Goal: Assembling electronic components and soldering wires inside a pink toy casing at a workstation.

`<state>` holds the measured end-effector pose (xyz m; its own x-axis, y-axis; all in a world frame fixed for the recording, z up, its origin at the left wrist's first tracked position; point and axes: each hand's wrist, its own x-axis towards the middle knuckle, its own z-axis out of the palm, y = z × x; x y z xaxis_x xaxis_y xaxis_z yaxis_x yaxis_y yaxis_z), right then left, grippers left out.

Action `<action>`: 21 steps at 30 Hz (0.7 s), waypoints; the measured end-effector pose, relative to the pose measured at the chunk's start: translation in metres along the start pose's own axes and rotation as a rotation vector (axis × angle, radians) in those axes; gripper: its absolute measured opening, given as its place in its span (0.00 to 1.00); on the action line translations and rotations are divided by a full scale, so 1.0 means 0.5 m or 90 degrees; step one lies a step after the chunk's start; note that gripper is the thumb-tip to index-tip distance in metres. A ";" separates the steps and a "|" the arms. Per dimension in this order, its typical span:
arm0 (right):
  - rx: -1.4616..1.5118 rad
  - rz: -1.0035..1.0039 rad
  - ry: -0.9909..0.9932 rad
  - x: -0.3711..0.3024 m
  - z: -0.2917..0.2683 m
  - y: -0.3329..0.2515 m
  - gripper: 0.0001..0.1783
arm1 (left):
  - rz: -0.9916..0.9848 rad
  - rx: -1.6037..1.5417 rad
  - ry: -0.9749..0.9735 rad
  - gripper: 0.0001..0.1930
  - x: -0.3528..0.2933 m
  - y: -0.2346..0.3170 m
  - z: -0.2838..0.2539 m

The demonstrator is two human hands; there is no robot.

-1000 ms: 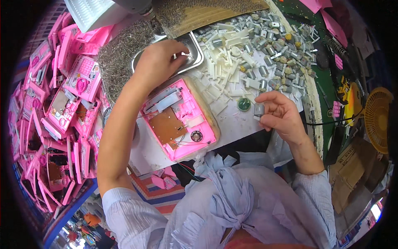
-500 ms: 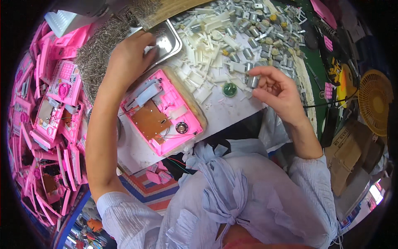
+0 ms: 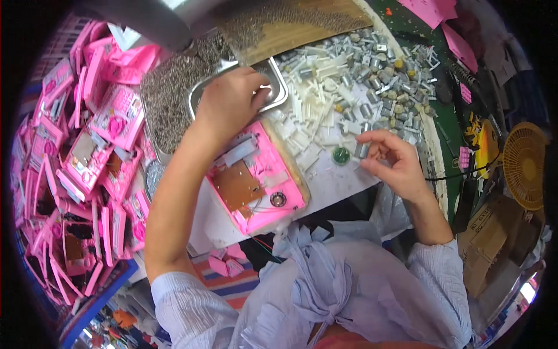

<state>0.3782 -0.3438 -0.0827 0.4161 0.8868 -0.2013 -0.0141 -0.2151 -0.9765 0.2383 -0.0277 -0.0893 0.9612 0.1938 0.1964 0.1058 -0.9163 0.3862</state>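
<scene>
My left hand (image 3: pixel 228 100) is over a shallow metal tray (image 3: pixel 283 87), its fingers curled inside the rim; whether they pinch something small cannot be seen. Between the thumb and fingers of my right hand (image 3: pixel 395 161) is a small silver cylindrical motor (image 3: pixel 361 150), held above the table's right side. An open pink plastic casing (image 3: pixel 293 180) lies before me on a padded base. It contains a brown circuit board (image 3: pixel 237 187), a round speaker (image 3: pixel 278 199), a grey box-shaped part (image 3: pixel 241 150) and thin wires. Next to the motor sits a small round green container (image 3: pixel 341 155).
Pink toy casings (image 3: pixel 113 119) are heaped at the left. Many small screws (image 3: pixel 168 93) fill a tray behind my left forearm, near a cardboard sheet (image 3: pixel 302 29). White plastic parts (image 3: pixel 308 107) and motors (image 3: pixel 401 96) cover the far table. A yellow fan (image 3: pixel 526 166) stands right.
The whole view has shifted, so the table's contents appear farther right. My left hand stays at the metal tray, now deeper over it. My right hand still holds the motor.
</scene>
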 end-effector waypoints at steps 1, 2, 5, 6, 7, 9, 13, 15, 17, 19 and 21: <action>-0.010 -0.013 -0.008 0.002 0.002 0.001 0.22 | 0.004 -0.027 0.022 0.07 0.013 0.011 0.004; -0.021 -0.025 -0.015 0.006 0.008 0.000 0.22 | 0.009 -0.056 0.044 0.07 0.027 0.019 0.009; -0.044 -0.059 -0.044 0.011 0.023 0.001 0.22 | 0.007 0.042 0.165 0.05 0.101 0.005 0.026; -0.049 -0.071 -0.056 0.012 0.027 0.002 0.22 | -0.018 0.070 0.179 0.06 0.125 -0.007 0.029; -0.035 -0.060 -0.070 0.013 0.029 -0.007 0.22 | -0.046 0.100 0.191 0.07 0.148 -0.024 0.029; -0.023 -0.054 -0.069 0.008 0.027 -0.004 0.21 | -0.053 0.132 0.206 0.07 0.193 -0.059 0.037; 0.001 -0.029 -0.057 -0.006 0.013 0.009 0.21 | 0.003 0.164 0.170 0.06 0.251 -0.093 0.059; -0.006 -0.032 -0.050 -0.011 0.007 0.009 0.21 | 0.015 0.193 0.132 0.07 0.264 -0.096 0.055; -0.010 -0.028 -0.046 -0.014 0.002 0.007 0.21 | 0.026 0.217 0.095 0.07 0.272 -0.097 0.046; -0.008 -0.021 -0.045 -0.015 -0.001 0.007 0.21 | 0.042 0.254 0.039 0.08 0.283 -0.098 0.035; -0.010 -0.031 -0.041 -0.015 -0.002 0.006 0.21 | 0.052 0.275 -0.004 0.09 0.292 -0.096 0.028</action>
<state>0.3760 -0.3515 -0.0838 0.3569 0.9206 -0.1584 0.0198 -0.1769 -0.9840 0.3770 0.0396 -0.0919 0.9722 0.1132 0.2048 0.1246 -0.9912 -0.0437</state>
